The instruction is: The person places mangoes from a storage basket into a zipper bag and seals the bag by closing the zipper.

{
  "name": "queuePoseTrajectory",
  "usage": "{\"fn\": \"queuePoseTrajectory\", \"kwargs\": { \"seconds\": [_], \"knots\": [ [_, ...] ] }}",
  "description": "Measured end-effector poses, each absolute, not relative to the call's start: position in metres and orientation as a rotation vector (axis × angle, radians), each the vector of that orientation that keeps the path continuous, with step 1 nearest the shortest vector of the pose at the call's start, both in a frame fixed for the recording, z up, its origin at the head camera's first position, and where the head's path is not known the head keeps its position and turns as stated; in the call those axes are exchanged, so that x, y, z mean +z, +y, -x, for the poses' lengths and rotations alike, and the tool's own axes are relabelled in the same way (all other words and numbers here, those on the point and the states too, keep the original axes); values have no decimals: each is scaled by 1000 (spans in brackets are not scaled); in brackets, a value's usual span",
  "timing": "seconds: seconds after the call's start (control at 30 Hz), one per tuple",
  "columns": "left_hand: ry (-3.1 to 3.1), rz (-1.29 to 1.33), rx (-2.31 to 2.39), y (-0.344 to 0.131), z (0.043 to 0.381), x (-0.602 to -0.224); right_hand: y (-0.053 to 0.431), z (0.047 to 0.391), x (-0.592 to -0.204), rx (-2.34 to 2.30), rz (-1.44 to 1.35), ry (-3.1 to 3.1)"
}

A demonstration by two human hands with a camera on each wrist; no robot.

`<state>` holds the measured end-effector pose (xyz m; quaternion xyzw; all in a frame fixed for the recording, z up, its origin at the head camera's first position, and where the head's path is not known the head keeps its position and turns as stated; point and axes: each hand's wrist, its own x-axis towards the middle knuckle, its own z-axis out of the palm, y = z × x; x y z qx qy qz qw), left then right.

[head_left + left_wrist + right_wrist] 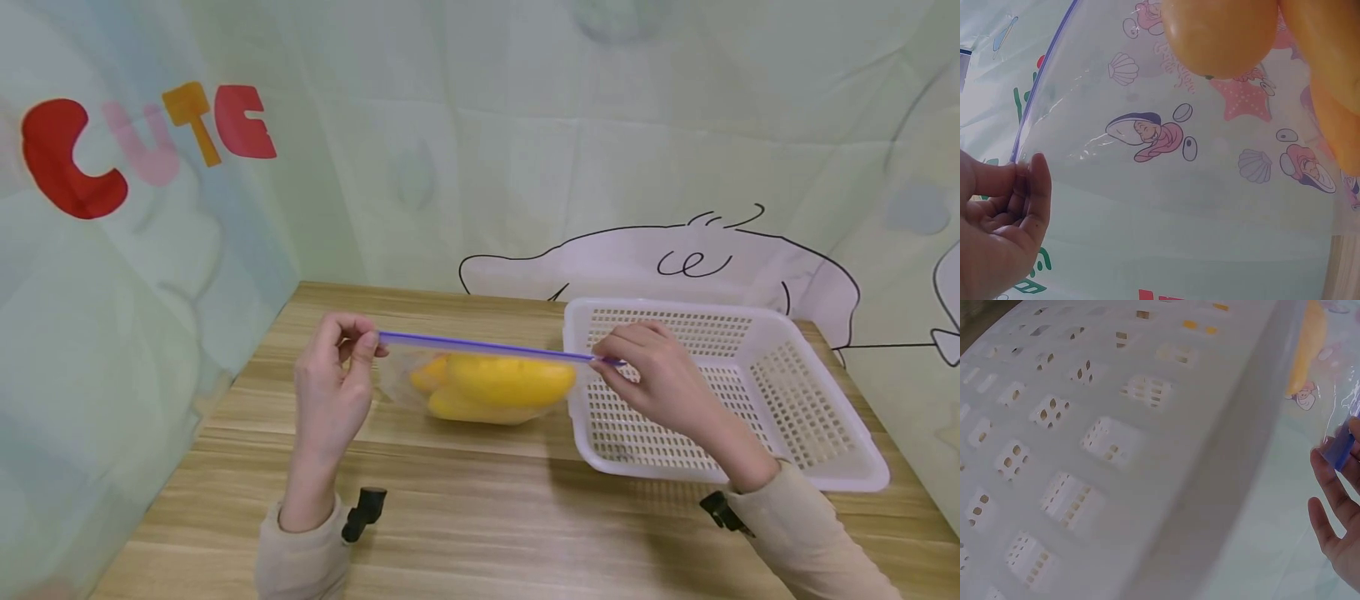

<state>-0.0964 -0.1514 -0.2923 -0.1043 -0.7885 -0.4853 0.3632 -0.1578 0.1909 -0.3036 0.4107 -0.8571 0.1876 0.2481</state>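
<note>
A clear zip bag (397, 387) with a blue zip strip along its top hangs between my two hands. Yellow fruit (510, 379) that look like mangoes bulge in the bag, with an orange one at their left. My left hand (333, 383) pinches the left end of the strip between thumb and fingers. At the other end my right hand (652, 375) pinches the strip, over the left side of the white basket (847, 479). In the left wrist view, shell and starfish prints (1244, 100) show on the bag's clear film.
The perforated plastic basket stands on the right of the wooden table (465, 517). Behind the table hangs a pale printed cloth (465, 167) with cartoon figures and letters. Black wrist mounts (365, 514) sit at the sleeves.
</note>
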Motion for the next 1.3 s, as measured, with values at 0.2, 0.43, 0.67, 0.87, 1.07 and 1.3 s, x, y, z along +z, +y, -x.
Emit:
{"fn": "queuePoseTrajectory", "kwargs": {
  "seconds": [0.2,0.43,0.67,0.87,1.07,1.3],
  "knots": [
    [-2033,266,-1251,-152,96,-292,192,158,-304,506,-1112,-2350],
    [-2043,266,-1241,-153,97,-292,195,157,-304,508,-1096,-2366],
    [-2045,260,-1244,-153,97,-292,196,157,-305,514,-1103,-2354],
    [-2047,260,-1245,-153,97,-292,198,156,-304,504,-1101,-2360],
    [-2044,264,-1248,-153,97,-292,201,157,-305,507,-1103,-2349],
    [-2045,264,-1239,-153,97,-292,204,157,-307,510,-1107,-2343]
  ]
}}
